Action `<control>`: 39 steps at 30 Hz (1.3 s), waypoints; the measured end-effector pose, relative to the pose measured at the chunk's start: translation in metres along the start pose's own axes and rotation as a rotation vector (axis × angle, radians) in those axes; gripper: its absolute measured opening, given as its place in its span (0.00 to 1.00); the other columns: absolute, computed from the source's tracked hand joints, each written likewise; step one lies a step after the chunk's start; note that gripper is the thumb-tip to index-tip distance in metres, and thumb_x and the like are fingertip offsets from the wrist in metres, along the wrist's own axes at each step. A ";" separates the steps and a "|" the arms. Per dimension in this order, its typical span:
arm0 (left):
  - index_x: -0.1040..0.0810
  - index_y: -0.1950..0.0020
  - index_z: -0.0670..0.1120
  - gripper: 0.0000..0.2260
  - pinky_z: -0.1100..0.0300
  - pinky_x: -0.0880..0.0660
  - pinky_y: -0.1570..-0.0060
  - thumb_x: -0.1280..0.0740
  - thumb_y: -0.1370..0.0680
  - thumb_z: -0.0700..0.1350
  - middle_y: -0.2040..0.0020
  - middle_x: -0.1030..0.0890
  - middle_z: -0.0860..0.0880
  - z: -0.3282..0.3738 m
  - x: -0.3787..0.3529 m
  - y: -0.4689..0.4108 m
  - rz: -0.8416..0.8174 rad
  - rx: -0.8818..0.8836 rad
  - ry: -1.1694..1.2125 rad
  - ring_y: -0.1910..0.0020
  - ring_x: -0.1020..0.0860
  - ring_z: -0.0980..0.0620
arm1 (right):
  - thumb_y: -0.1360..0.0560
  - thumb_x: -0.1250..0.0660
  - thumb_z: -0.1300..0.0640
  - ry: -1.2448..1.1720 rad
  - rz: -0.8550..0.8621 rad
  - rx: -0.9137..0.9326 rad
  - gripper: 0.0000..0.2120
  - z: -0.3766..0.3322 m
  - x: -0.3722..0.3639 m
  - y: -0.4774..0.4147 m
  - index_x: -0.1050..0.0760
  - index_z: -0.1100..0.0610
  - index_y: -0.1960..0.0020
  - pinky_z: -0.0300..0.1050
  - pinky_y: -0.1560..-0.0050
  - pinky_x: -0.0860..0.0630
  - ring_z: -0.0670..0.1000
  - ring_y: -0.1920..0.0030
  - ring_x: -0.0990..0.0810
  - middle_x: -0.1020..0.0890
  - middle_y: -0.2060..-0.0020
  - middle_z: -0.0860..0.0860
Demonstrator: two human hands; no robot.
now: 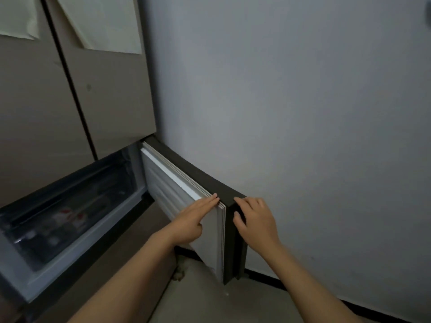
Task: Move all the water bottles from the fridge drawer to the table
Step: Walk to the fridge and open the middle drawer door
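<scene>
The lower fridge door [186, 194] stands swung open to the right, its white inner side facing left. My left hand [193, 220] lies flat with straight fingers on that inner side near the free edge. My right hand [254, 220] rests on the door's dark outer edge, fingers bent over it. Behind the door, a clear fridge drawer [70, 213] sits in the open compartment. Blurred shapes with red and white labels [70, 215] show through its front; I cannot tell them as bottles.
The closed upper fridge doors [70, 101] carry two pale paper sheets [105, 24]. A grey wall [303, 113] runs close along the right of the open door, with a dark skirting [268, 278] at the floor. Grey floor [210, 299] lies below my arms.
</scene>
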State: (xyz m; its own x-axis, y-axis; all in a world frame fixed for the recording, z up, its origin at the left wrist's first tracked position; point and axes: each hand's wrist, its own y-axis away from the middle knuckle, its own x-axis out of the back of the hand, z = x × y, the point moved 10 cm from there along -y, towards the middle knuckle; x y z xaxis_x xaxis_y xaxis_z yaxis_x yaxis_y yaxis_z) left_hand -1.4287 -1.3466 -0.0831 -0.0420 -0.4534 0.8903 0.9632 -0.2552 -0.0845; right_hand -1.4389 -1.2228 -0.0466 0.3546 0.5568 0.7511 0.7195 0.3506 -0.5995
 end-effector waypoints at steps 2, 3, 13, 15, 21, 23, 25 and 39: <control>0.52 0.25 0.51 0.35 0.68 0.57 0.32 0.44 0.27 0.29 0.26 0.51 0.58 0.002 -0.002 -0.019 -0.005 -0.023 0.013 0.28 0.54 0.61 | 0.29 0.45 0.49 0.097 0.009 -0.008 0.21 0.015 0.000 -0.012 0.22 0.59 0.45 0.41 0.69 0.27 0.52 0.64 0.23 0.21 0.63 0.52; 0.52 0.25 0.52 0.35 0.68 0.57 0.32 0.42 0.27 0.31 0.26 0.52 0.59 0.000 -0.003 -0.028 0.008 -0.027 0.038 0.28 0.54 0.61 | 0.29 0.45 0.47 0.154 0.014 0.004 0.22 0.021 0.000 -0.017 0.22 0.58 0.45 0.41 0.70 0.28 0.52 0.65 0.24 0.22 0.64 0.52; 0.59 0.25 0.50 0.36 0.51 0.55 0.28 0.37 0.24 0.49 0.24 0.61 0.48 -0.059 0.018 -0.148 0.273 0.120 -0.276 0.25 0.61 0.48 | 0.32 0.44 0.40 0.482 0.060 -0.011 0.22 0.126 -0.019 -0.087 0.21 0.55 0.56 0.40 0.73 0.32 0.55 0.68 0.24 0.24 0.67 0.55; 0.60 0.25 0.50 0.37 0.49 0.56 0.28 0.37 0.24 0.50 0.24 0.61 0.48 -0.070 0.029 -0.180 0.273 0.113 -0.363 0.25 0.62 0.47 | 0.34 0.40 0.40 0.517 0.042 -0.035 0.19 0.149 -0.026 -0.107 0.23 0.56 0.59 0.41 0.73 0.31 0.55 0.69 0.25 0.26 0.68 0.54; 0.50 0.25 0.49 0.47 0.39 0.41 0.33 0.25 0.36 0.54 0.24 0.45 0.45 -0.099 0.025 -0.249 0.238 0.064 -0.507 0.25 0.47 0.44 | 0.41 0.26 0.40 0.565 0.021 -0.096 0.26 0.209 -0.056 -0.156 0.34 0.56 0.58 0.44 0.71 0.27 0.58 0.63 0.24 0.26 0.67 0.56; 0.38 0.30 0.46 0.55 0.38 0.28 0.47 0.20 0.52 0.56 0.32 0.29 0.42 -0.109 0.017 -0.273 0.255 0.034 -0.515 0.32 0.35 0.41 | 0.39 0.30 0.37 0.603 0.012 -0.130 0.27 0.227 -0.065 -0.175 0.38 0.56 0.57 0.47 0.67 0.25 0.61 0.57 0.23 0.24 0.65 0.58; 0.36 0.32 0.46 0.57 0.36 0.27 0.51 0.20 0.58 0.57 0.36 0.25 0.41 -0.115 0.010 -0.292 0.288 0.056 -0.483 0.34 0.37 0.42 | 0.40 0.31 0.36 0.637 -0.027 -0.161 0.29 0.246 -0.074 -0.191 0.38 0.56 0.57 0.51 0.63 0.22 0.63 0.51 0.21 0.21 0.62 0.60; 0.36 0.32 0.45 0.56 0.35 0.29 0.49 0.19 0.57 0.54 0.35 0.26 0.40 -0.119 0.006 -0.339 0.377 0.109 -0.496 0.34 0.39 0.40 | 0.35 0.52 0.30 0.596 -0.175 -0.173 0.42 0.295 -0.110 -0.234 0.21 0.65 0.50 0.55 0.56 0.21 0.61 0.50 0.19 0.18 0.51 0.63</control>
State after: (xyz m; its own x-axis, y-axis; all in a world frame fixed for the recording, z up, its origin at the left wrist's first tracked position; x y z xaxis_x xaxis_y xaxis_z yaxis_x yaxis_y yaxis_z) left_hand -1.7873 -1.3644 -0.1027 0.4085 -0.0389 0.9119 0.9103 -0.0551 -0.4102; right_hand -1.8228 -1.1437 -0.0700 0.4581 -0.0293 0.8884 0.8652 0.2439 -0.4381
